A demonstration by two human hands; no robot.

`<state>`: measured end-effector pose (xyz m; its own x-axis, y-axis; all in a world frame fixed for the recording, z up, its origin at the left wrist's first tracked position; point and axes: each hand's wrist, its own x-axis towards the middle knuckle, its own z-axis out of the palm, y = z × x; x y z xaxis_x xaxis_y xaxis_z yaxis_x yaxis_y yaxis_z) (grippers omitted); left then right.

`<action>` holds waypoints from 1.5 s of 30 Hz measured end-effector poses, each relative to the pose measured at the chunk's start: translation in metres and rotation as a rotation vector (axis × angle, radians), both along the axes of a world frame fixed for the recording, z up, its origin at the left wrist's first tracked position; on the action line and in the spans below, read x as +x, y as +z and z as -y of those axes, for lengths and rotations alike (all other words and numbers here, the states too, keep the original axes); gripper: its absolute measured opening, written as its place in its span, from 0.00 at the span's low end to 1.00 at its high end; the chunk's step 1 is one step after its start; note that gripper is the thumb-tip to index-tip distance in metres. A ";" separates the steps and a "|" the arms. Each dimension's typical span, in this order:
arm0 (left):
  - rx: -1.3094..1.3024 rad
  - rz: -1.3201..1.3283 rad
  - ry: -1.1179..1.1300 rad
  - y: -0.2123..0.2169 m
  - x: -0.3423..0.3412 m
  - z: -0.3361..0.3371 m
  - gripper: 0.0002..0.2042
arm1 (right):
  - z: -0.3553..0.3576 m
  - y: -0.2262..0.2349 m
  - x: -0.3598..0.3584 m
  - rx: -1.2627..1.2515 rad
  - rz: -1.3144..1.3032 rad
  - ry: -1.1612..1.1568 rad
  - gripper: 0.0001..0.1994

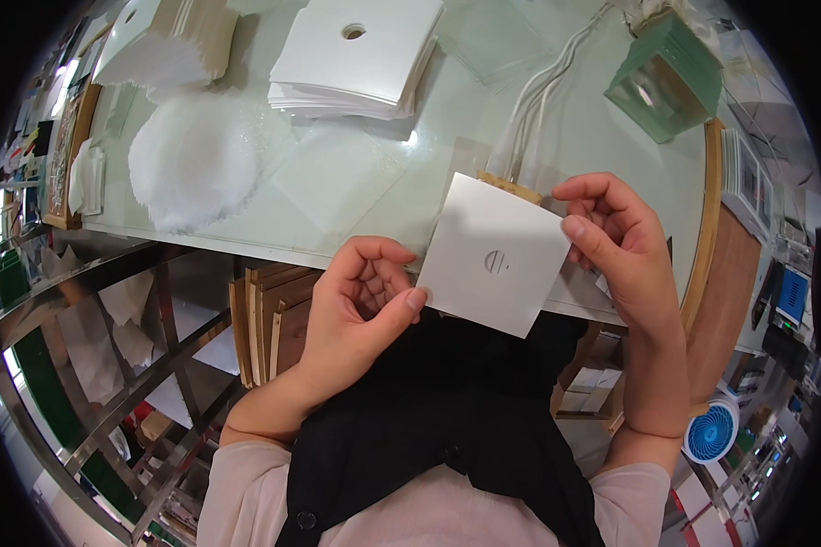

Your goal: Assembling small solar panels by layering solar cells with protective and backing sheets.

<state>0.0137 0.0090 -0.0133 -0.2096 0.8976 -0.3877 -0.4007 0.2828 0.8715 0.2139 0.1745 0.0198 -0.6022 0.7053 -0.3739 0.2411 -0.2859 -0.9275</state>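
I hold a white square card (pixel 494 255) with a small round hole in its middle, tilted above the table's near edge. My left hand (pixel 356 305) pinches its lower left edge between thumb and fingers. My right hand (pixel 616 242) grips its right edge, fingers curled behind it. A thin brown board (pixel 511 187) peeks out behind the card's top edge.
On the pale glass table (pixel 356 173) lie a stack of white square cards with holes (pixel 356 55), a second stack (pixel 169 41) at far left, a pile of round white foam sheets (pixel 192 159), white cables (pixel 543 100) and a green glass block (pixel 666 77). Brown boards (pixel 265 319) stand under the table; a blue fan (pixel 711 433) sits low right.
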 end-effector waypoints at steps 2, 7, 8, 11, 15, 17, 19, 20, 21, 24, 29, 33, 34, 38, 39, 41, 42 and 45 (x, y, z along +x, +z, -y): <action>0.000 0.007 -0.006 -0.001 0.000 0.000 0.14 | -0.001 -0.003 0.001 0.005 0.003 0.005 0.11; -0.026 -0.019 -0.004 -0.003 -0.001 -0.001 0.15 | 0.000 -0.006 0.001 0.048 0.024 -0.003 0.10; -0.036 -0.040 -0.012 -0.004 -0.001 -0.001 0.15 | 0.000 -0.007 0.002 0.072 0.036 0.007 0.09; 0.036 -0.042 0.010 -0.004 0.001 0.001 0.11 | -0.001 -0.012 0.007 0.170 0.046 0.061 0.07; 0.168 -0.398 -0.069 -0.009 -0.003 0.001 0.09 | -0.004 -0.013 0.006 0.698 0.087 0.261 0.09; 0.457 -1.027 -0.081 -0.007 -0.006 -0.001 0.08 | -0.005 -0.015 0.009 0.851 0.101 0.316 0.11; 0.656 -1.295 -0.079 -0.009 -0.013 -0.007 0.08 | -0.004 -0.016 0.010 1.003 0.109 0.374 0.13; 0.857 -1.559 -0.073 -0.011 -0.017 -0.011 0.08 | -0.004 -0.018 0.009 1.137 0.115 0.363 0.14; 0.934 -1.639 -0.051 -0.016 -0.020 -0.014 0.07 | -0.005 -0.020 0.008 1.273 0.120 0.352 0.15; 1.040 -1.659 -0.148 -0.015 -0.022 -0.017 0.10 | -0.011 -0.023 0.011 1.378 0.096 0.383 0.17; 0.775 -1.019 -0.144 0.008 -0.025 -0.003 0.06 | 0.001 0.005 0.004 0.790 -0.228 0.207 0.10; 0.361 -0.003 -0.067 0.015 -0.012 0.003 0.15 | 0.012 0.024 -0.003 -0.008 -0.221 -0.007 0.08; 0.239 0.098 -0.112 0.017 -0.012 0.002 0.17 | 0.012 0.025 -0.005 -0.135 -0.198 -0.075 0.08; 0.191 0.154 -0.063 0.020 -0.006 0.002 0.18 | 0.017 0.019 -0.003 -0.209 -0.228 -0.162 0.12; 0.193 0.153 -0.063 0.020 -0.006 0.003 0.18 | 0.018 0.018 -0.005 -0.207 -0.229 -0.162 0.12; 0.190 0.156 -0.067 0.016 -0.006 0.005 0.17 | 0.021 0.016 -0.007 -0.168 -0.219 -0.199 0.12; 0.192 0.155 -0.066 0.016 -0.006 0.005 0.17 | 0.021 0.016 -0.008 -0.166 -0.220 -0.197 0.12; 0.187 0.158 -0.062 0.013 -0.005 0.005 0.17 | 0.021 0.016 -0.007 -0.167 -0.210 -0.189 0.13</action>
<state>0.0084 0.0038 0.0002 -0.1019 0.9662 -0.2370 -0.5229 0.1506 0.8390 0.2065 0.1533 0.0355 -0.5431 0.7510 -0.3756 -0.0223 -0.4601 -0.8876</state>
